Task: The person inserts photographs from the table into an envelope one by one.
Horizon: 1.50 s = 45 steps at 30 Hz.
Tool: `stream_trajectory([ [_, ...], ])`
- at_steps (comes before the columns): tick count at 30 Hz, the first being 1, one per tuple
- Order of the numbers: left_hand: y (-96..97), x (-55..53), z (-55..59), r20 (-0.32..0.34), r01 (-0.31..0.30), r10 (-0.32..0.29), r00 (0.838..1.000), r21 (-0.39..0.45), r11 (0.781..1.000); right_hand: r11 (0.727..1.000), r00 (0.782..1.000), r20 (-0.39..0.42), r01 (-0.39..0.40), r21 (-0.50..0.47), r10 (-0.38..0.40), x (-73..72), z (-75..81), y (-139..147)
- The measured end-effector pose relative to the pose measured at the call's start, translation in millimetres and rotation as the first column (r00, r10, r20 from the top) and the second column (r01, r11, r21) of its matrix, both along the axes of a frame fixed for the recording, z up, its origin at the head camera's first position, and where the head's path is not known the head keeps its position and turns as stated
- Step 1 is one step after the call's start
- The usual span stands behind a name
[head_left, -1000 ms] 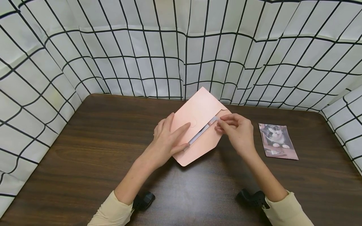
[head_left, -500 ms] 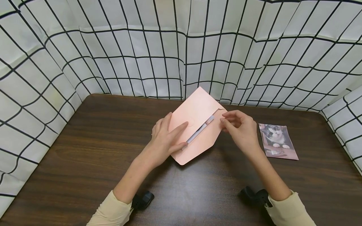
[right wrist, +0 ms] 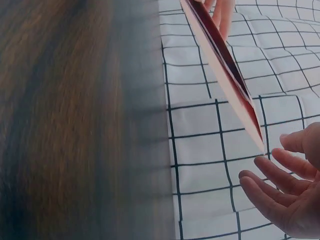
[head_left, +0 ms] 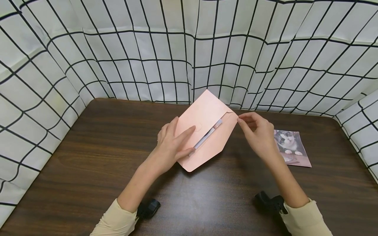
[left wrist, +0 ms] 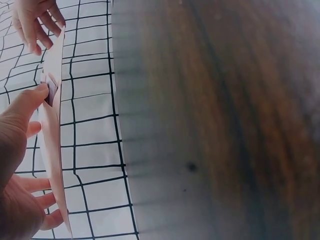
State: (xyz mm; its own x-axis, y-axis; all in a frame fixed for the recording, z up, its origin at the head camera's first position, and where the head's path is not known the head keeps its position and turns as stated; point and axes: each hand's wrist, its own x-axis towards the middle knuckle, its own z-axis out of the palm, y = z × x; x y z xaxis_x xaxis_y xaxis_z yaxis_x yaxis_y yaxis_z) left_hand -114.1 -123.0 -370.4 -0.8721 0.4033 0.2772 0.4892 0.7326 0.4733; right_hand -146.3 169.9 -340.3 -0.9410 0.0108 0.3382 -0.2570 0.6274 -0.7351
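A pale pink envelope [head_left: 203,113] is tilted at mid-table in the head view, its long opening gaping. Inside that opening shows a strip of lavender-white paper [head_left: 203,138]; its kind is hidden. My left hand [head_left: 171,144] holds the envelope's left side, the index finger lying on its face and the thumb at the opening. Beside the envelope's right corner is my right hand [head_left: 258,132], thumb and index finger at its tip. In the right wrist view, the right fingers [right wrist: 280,175] are spread apart, just off the corner.
A cat photo [head_left: 292,147] lies on the dark wood table [head_left: 103,147] to the right, partly covered by the right hand. White cloth walls [head_left: 141,46] with black grid lines stand behind the table and along its sides.
My right hand has moved from the paper in the opening out to the envelope's right corner, now overlapping the photo. The envelope and left hand have shifted slightly left.
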Motion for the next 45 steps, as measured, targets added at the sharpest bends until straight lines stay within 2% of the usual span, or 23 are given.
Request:
stream_trajectory([
  [6,-0.8,0.8,2.1,0.012,0.008,-0.008,1.0,0.007,1.0,0.998,1.0,-0.012,0.003,0.061,-0.002,-3.9,-2.5,9],
  [13,-2.8,1.2,4.2,0.018,0.03,-0.031,0.999,0.022,0.999,0.997,1.0,-0.015,-0.005,0.081,0.006,-7.4,-3.5,18],
  [19,-3.6,1.2,6.2,0.065,0.031,-0.034,0.997,0.033,0.999,0.992,1.0,-0.008,-0.016,0.125,0.017,-8.6,-2.0,28],
  [25,-4.7,0.7,7.4,0.083,0.03,-0.034,0.996,0.051,0.998,0.99,1.0,0.013,0.0,0.14,-0.002,-10.5,-1.4,41],
  [36,-6.0,0.2,6.6,0.086,0.015,-0.02,0.996,0.051,0.999,0.983,0.998,0.019,0.063,0.17,-0.067,-17.1,-7.5,66],
  [45,-6.7,0.5,6.7,0.068,0.016,-0.019,0.997,0.048,0.999,0.977,0.995,0.055,0.066,0.203,-0.078,-16.2,-8.6,84],
])
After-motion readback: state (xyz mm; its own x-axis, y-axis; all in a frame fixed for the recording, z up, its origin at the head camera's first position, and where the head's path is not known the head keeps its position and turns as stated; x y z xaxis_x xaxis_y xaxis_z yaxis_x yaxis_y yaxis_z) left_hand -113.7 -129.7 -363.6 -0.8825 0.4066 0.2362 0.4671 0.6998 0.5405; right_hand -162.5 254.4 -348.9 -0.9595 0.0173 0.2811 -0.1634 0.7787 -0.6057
